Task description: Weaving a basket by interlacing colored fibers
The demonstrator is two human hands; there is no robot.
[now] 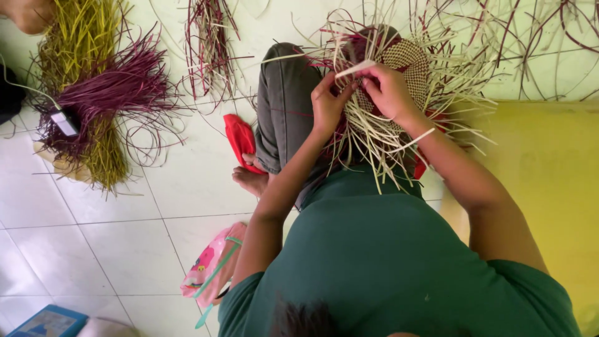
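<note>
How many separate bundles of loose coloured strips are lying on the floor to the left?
3: a yellow-green bundle at far left, a purple bundle lying across it, and a dark red bundle further right. More may lie outside the frame.

You are seated on a floor [125, 243] of large white glazed tiles with thin grey grout lines. A yellow mat [549, 181] covers the floor on your right side. Lighting is soft and even; the tile glaze returns faint reflections. No wall is in view.
</note>
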